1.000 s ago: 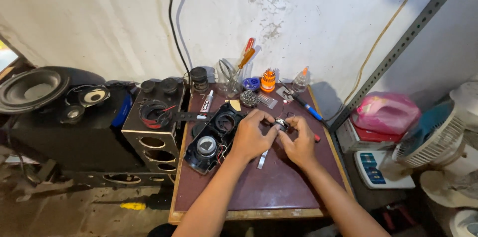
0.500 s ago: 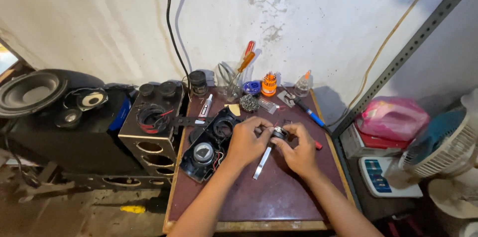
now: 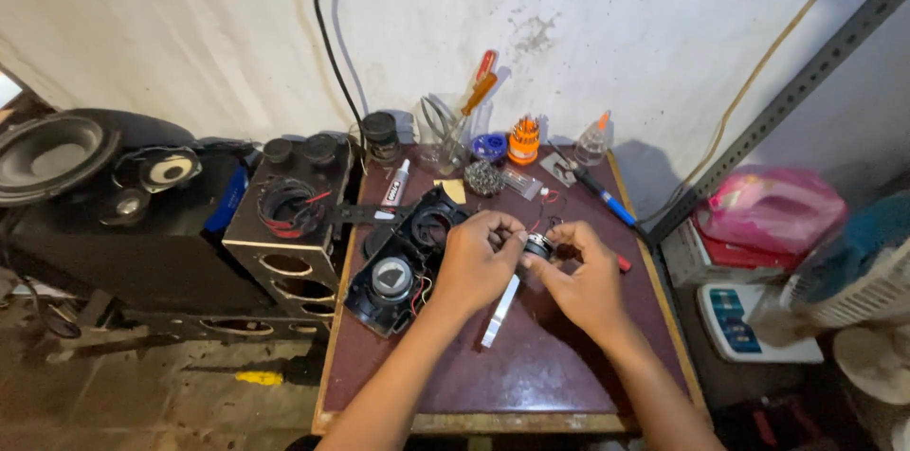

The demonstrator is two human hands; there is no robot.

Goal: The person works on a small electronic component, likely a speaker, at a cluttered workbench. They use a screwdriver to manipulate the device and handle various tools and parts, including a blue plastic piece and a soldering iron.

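Both hands, left hand [image 3: 479, 261] and right hand [image 3: 578, 276], pinch the small round silver speaker driver [image 3: 537, 244] between them, mid-surface [image 3: 569, 385], equally near.

A cluttered repair bench: on the dark red table [image 3: 569, 385], an open black speaker housing [image 3: 403, 261] lies at nine o'clock. At twelve o'clock stand a clear cup of screwdrivers [image 3: 455, 129], an orange bit holder [image 3: 523, 140] and a small glue bottle [image 3: 593, 140]. A large black loudspeaker [image 3: 57, 153] sits far at nine o'clock; a pink container [image 3: 773, 209] rests at three o'clock.
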